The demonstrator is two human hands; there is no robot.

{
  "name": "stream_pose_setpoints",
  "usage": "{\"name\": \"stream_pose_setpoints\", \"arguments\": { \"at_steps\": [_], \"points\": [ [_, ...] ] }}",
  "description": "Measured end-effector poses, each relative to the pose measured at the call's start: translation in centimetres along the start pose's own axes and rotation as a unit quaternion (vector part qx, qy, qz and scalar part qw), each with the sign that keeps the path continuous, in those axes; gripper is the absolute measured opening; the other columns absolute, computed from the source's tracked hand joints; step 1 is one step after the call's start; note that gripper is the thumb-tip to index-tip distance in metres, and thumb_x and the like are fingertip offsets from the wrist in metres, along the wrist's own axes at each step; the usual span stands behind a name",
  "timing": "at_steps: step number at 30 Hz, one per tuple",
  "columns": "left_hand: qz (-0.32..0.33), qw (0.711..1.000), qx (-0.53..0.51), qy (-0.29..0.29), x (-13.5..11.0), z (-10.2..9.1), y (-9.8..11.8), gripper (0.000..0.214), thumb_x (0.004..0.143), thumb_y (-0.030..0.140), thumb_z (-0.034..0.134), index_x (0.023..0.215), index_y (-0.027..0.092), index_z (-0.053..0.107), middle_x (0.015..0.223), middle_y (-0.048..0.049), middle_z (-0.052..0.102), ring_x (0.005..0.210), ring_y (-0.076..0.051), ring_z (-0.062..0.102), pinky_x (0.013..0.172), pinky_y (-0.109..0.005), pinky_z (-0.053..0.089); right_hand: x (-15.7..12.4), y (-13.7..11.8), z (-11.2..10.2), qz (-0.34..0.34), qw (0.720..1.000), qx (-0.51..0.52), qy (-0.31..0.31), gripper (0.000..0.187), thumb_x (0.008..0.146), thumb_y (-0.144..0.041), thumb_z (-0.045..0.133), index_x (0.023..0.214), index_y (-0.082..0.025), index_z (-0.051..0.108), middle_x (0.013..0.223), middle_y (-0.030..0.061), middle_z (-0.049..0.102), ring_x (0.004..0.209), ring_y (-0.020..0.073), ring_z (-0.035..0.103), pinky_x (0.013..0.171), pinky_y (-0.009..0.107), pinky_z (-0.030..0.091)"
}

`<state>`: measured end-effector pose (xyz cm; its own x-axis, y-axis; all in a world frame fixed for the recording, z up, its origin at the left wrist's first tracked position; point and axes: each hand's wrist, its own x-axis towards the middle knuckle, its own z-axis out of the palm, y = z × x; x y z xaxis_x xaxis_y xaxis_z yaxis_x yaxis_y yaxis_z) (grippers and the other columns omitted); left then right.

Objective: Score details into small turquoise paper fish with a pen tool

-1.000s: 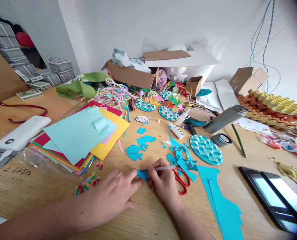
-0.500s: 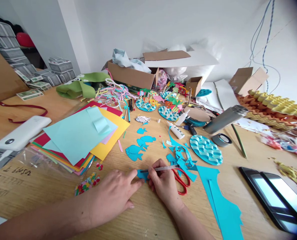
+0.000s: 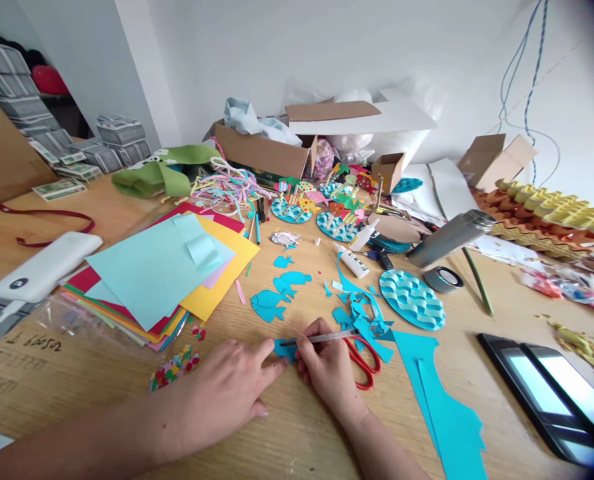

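My right hand [image 3: 327,363] is closed around a thin clear pen [image 3: 334,336], whose tip rests on a small blue paper cutout [image 3: 285,349] on the wooden table [image 3: 297,427]. My left hand [image 3: 224,390] lies flat beside it with its fingers stretched out, the fingertips pressing on the cutout's left edge. Blue paper fish [image 3: 268,304] lie just beyond the cutout. Red-handled scissors [image 3: 364,363] sit under and to the right of my right hand, among blue paper scraps [image 3: 364,317].
A stack of coloured paper sheets [image 3: 161,273] lies at the left, next to a white power bank [image 3: 44,267]. A blue wavy disc [image 3: 411,299], a glue bottle [image 3: 351,260], a steel flask [image 3: 451,237] and a tape roll [image 3: 443,280] lie beyond. A phone [image 3: 551,393] lies at the right. Cardboard boxes [image 3: 267,150] stand at the back.
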<state>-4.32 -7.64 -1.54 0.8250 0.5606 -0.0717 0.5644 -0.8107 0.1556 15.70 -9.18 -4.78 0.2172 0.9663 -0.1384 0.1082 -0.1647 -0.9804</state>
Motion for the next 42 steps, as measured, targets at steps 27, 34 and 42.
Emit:
{"name": "stream_pose_setpoints", "arguments": {
  "at_steps": [27, 34, 42],
  "points": [
    [-0.001, 1.0, -0.006, -0.005, 0.18, -0.33, 0.03, 0.067, 0.082, 0.041, 0.078, 0.141, 0.028, 0.047, 0.14, -0.0108, 0.052, 0.108, -0.033, 0.062, 0.092, -0.053, 0.052, -0.13, -0.33, 0.08, -0.006, 1.0, 0.002, -0.005, 0.019, 0.082, -0.028, 0.063, 0.073, -0.024, 0.047, 0.046, -0.0076, 0.053, 0.033, 0.0086, 0.045, 0.033, 0.017, 0.032],
    [0.002, 1.0, -0.005, 0.0, 0.1, -0.26, 0.05, 0.071, 0.081, 0.04, 0.079, 0.142, 0.027, 0.046, 0.139, -0.011, 0.053, 0.109, -0.034, 0.062, 0.092, -0.053, 0.052, -0.11, -0.37, 0.09, -0.015, 1.0, -0.005, -0.01, 0.018, 0.082, -0.027, 0.062, 0.073, -0.024, 0.046, 0.046, -0.0073, 0.053, 0.034, 0.0091, 0.045, 0.034, 0.018, 0.033],
    [0.0, 1.0, -0.001, 0.002, 0.19, -0.45, 0.12, 0.069, 0.08, 0.039, 0.08, 0.141, 0.027, 0.048, 0.138, -0.0097, 0.053, 0.108, -0.033, 0.063, 0.091, -0.05, 0.052, -0.19, -0.61, 0.12, -0.024, 1.0, -0.006, -0.013, 0.02, 0.082, -0.028, 0.062, 0.071, -0.024, 0.046, 0.045, -0.0072, 0.052, 0.034, 0.0088, 0.043, 0.033, 0.017, 0.031]
  ]
}}
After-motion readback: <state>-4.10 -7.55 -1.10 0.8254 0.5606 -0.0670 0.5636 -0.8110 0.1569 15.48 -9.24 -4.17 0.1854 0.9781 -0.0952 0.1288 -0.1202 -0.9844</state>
